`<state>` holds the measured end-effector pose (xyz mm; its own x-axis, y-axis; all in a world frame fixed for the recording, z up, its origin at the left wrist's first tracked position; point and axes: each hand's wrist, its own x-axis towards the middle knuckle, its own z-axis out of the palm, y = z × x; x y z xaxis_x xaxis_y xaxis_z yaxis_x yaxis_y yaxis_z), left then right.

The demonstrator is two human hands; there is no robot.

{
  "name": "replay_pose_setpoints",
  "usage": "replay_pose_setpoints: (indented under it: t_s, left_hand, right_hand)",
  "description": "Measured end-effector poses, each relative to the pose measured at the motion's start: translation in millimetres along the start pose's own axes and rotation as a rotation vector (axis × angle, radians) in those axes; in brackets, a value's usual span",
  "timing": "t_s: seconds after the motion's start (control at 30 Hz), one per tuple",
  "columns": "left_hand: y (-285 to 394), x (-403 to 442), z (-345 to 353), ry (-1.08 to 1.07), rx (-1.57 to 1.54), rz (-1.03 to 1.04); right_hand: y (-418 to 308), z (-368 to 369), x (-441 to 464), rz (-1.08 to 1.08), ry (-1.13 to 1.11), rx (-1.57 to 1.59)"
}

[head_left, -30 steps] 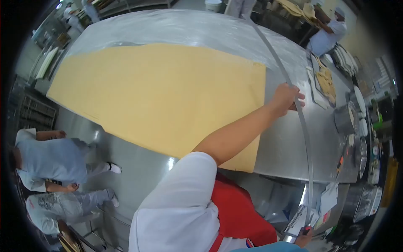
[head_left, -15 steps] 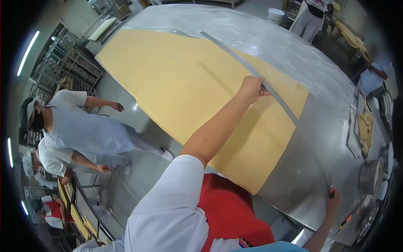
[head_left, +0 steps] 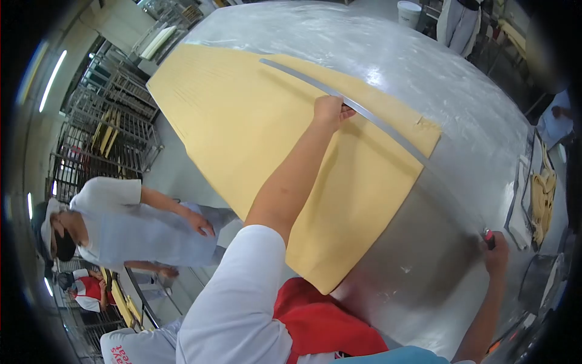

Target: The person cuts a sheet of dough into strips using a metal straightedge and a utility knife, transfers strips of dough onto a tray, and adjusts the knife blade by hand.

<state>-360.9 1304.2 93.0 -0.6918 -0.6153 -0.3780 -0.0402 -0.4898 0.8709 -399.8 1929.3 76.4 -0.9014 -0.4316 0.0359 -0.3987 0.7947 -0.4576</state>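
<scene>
A wide yellow sheet of dough (head_left: 242, 139) lies flat on the metal table (head_left: 418, 267). Across its far part runs a long, thin metal strip (head_left: 388, 127) like a straightedge, one end over the dough and the other toward the right, where it fades against the table. My left hand (head_left: 330, 112) grips this strip near its middle, fingers curled around it just above the dough. Off the dough's right side, my right hand (head_left: 497, 252) is closed around a small red-and-black handle (head_left: 488, 239); whether this joins the strip I cannot tell.
A co-worker in a pale apron (head_left: 157, 233) stands left of the table, near the dough's edge. Wheeled racks (head_left: 112, 130) stand behind. A white bucket (head_left: 409, 13) is beyond the far edge. Cloth and dough pieces (head_left: 541, 194) lie at the right.
My left hand and the strip have shifted left and farther across the dough. My right hand has moved up in view with the handle. The co-worker at left appears closer; the view has turned.
</scene>
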Motion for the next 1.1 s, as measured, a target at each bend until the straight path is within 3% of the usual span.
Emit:
replay_pose_setpoints:
  t_s: [0.23,0.4,1.1]
  left_hand:
    - [-6,50,-9,0.08,-0.076,0.033]
    - [10,63,-11,0.164,0.203,0.148]
    - [17,104,-24,0.132,0.185,0.141]
  right_hand:
    - [-9,8,45,0.017,-0.029,-0.069]
    - [-32,19,69,-0.089,-0.001,-0.075]
    - [-40,35,120,-0.113,-0.013,-0.111]
